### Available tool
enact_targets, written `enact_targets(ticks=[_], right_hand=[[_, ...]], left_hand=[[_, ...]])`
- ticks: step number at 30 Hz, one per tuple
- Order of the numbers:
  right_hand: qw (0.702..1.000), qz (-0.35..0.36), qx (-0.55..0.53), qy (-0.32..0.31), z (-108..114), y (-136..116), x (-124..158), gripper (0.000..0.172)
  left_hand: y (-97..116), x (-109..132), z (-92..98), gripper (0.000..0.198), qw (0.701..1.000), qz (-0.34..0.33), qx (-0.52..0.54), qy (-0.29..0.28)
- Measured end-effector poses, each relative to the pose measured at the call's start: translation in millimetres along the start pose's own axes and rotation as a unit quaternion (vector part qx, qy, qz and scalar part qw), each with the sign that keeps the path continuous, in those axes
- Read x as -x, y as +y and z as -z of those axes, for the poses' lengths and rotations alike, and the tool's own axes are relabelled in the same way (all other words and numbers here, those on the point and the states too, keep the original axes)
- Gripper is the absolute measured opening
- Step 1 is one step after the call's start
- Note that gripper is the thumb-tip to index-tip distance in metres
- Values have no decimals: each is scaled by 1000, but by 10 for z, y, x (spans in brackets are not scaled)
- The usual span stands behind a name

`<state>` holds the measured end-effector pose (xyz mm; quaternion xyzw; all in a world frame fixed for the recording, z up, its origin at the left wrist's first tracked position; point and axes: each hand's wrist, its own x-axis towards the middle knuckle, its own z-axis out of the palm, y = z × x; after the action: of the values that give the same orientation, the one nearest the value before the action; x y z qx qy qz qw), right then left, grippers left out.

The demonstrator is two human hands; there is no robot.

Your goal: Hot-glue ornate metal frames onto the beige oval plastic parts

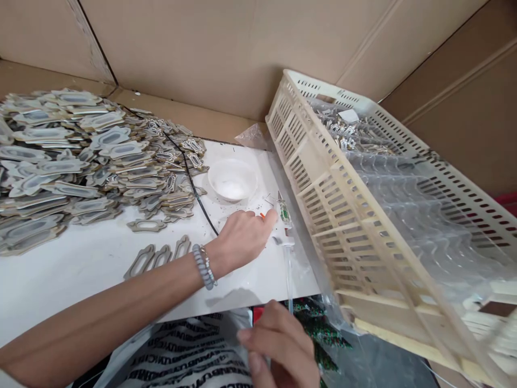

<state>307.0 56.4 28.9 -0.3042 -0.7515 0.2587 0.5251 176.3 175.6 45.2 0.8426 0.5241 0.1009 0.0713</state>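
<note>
My left hand (246, 234), with beaded bracelets at the wrist, is closed over the white table just in front of a white bowl (233, 180). A small orange bit shows by its thumb and forefinger; the rest of what it grips is hidden. A black cable (191, 180) runs up to this hand. Beside the fingertips lie a green-marked slim item (285, 213) and a white piece with a clear tube (287, 253). My right hand (283, 345), slightly blurred, hangs near the table's front edge with fingers curled toward the thumb; anything inside is hidden.
A large pile of grey ornate frame-shaped plates (72, 161) fills the left. Several loose plates (161, 256) lie near my left forearm. On the right stands a cream plastic crate (319, 194) with plastic trays (407, 199) and small metal parts. Cardboard walls (194, 54) enclose the back.
</note>
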Motion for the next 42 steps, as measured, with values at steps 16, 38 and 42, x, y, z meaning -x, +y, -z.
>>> enact_targets(ticks=[16, 38, 42], right_hand=[[977, -175, -88, 80, -164, 201, -70, 33], [936, -276, -211, 53, 93, 670, -844, 31], [927, -312, -205, 36, 115, 663, -947, 34]], left_hand=[[35, 667, 173, 18, 909, 48, 137, 390], [-868, 1602, 267, 28, 960, 121, 150, 206], [-1189, 1879, 290, 41, 979, 145, 97, 108]])
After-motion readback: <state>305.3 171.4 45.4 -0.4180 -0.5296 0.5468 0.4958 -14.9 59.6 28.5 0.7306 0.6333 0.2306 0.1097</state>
